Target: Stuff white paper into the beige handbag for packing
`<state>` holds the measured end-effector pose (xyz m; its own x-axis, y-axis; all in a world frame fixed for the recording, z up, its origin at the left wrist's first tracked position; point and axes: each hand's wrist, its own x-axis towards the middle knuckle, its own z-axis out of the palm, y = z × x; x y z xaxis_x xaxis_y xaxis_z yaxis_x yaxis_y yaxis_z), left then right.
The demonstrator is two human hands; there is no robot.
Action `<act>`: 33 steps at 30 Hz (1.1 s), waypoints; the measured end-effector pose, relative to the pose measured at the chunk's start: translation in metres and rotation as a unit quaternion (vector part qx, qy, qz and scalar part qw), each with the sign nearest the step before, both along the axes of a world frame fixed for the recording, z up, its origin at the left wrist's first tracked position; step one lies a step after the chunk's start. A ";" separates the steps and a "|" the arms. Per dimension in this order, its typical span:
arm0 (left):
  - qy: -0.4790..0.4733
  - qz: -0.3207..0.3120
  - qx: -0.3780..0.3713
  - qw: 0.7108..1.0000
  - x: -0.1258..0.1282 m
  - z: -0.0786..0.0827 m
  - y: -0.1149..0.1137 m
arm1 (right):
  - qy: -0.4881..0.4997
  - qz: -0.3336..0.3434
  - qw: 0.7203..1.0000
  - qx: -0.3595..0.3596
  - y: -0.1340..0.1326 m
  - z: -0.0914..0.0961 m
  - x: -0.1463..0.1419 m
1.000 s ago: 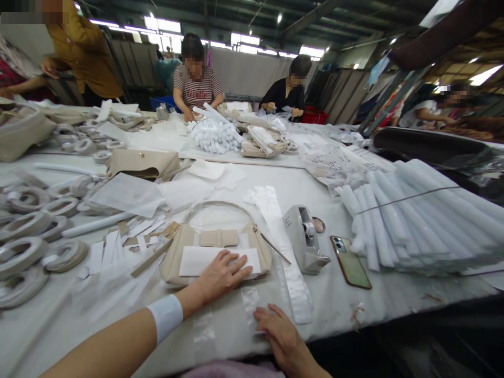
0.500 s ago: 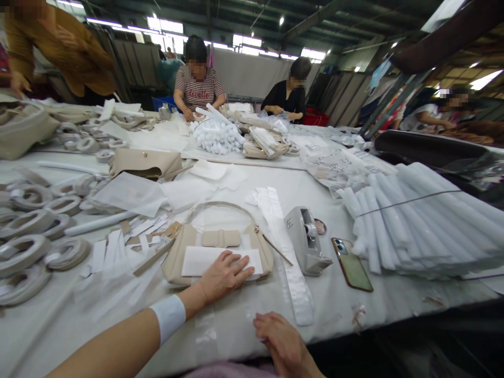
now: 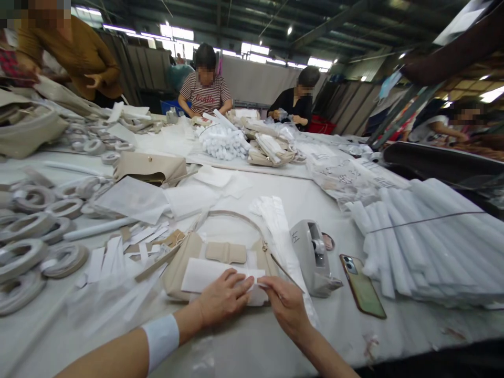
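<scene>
A cream handbag (image 3: pixel 179 278) lies on the table in front of me, its strap (image 3: pixel 236 214) arched away from me. A small cream flap-like piece (image 3: pixel 226 252) rests on the bag, just beyond a folded white paper (image 3: pixel 199 274). My left hand (image 3: pixel 224 295) lies over the paper, fingers apart and slightly bent, pressing it against the bag. At the paper's right end, the fingers of my right hand (image 3: pixel 285 303) are pinched on a small white piece, partly hidden by the fingertips. Whether that piece is stuck to the paper I cannot tell.
Right of the bag stand a grey tape dispenser (image 3: pixel 311 257) and a phone (image 3: pixel 363 286). A bundle of white foam tubes (image 3: pixel 429 241) lies farther right. Rolled straps (image 3: pixel 65 260) and paper strips (image 3: pixel 112 257) cover the left. Co-workers work across the table.
My right hand has moved up from the table's front edge to the paper's right end. My left hand stays on the paper, its fingers more bent. The view has shifted slightly.
</scene>
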<state>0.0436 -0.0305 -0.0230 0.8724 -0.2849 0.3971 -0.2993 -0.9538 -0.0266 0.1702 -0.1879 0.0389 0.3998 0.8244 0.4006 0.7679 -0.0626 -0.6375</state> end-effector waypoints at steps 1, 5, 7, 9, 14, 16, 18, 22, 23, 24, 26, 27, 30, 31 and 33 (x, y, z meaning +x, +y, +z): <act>0.007 -0.001 -0.008 1.000 0.001 0.001 0.000 | 0.020 -0.016 1.000 -0.004 0.010 -0.005 0.006; 0.072 -0.011 -0.051 0.996 0.003 0.006 0.000 | 0.049 -0.053 0.997 -0.032 0.039 -0.028 0.019; 0.090 -0.006 -0.086 0.992 0.003 0.008 -0.001 | 0.049 -0.073 0.995 -0.056 0.044 -0.039 0.021; 0.086 0.002 -0.139 0.986 0.003 0.009 -0.002 | 0.052 -0.086 0.992 -0.075 0.044 -0.046 0.023; 0.035 0.046 -0.220 0.974 0.003 0.004 -0.003 | 0.064 -0.112 0.986 -0.104 0.043 -0.051 0.024; 0.028 0.062 -0.186 0.980 0.002 0.006 -0.003 | 0.071 -0.126 0.984 -0.104 0.043 -0.052 0.024; 0.041 0.045 -0.122 0.991 0.002 0.010 -0.002 | 0.072 -0.134 0.983 -0.103 0.043 -0.052 0.023; 0.067 0.021 -0.013 0.997 0.005 0.008 -0.004 | 0.067 -0.160 0.978 -0.117 0.044 -0.055 0.023; 0.068 0.032 0.001 0.997 0.006 0.004 -0.005 | 0.067 -0.169 0.975 -0.127 0.044 -0.055 0.023; 0.066 0.045 0.009 0.997 0.007 -0.001 -0.007 | 0.067 -0.178 0.972 -0.137 0.045 -0.055 0.023; 0.059 0.067 0.012 0.996 0.009 -0.011 -0.010 | 0.062 -0.194 0.967 -0.156 0.046 -0.054 0.023; 0.054 0.073 0.009 0.996 0.010 -0.015 -0.011 | 0.058 -0.202 0.964 -0.162 0.047 -0.053 0.022; 0.051 0.081 0.001 0.995 0.011 -0.021 -0.012 | 0.047 -0.215 0.960 -0.175 0.048 -0.051 0.022; 0.053 0.081 0.001 0.995 0.011 -0.021 -0.012 | 0.044 -0.219 0.958 -0.181 0.049 -0.051 0.021; 0.055 0.080 -0.001 0.995 0.012 -0.019 -0.012 | 0.036 -0.227 0.954 -0.193 0.049 -0.049 0.021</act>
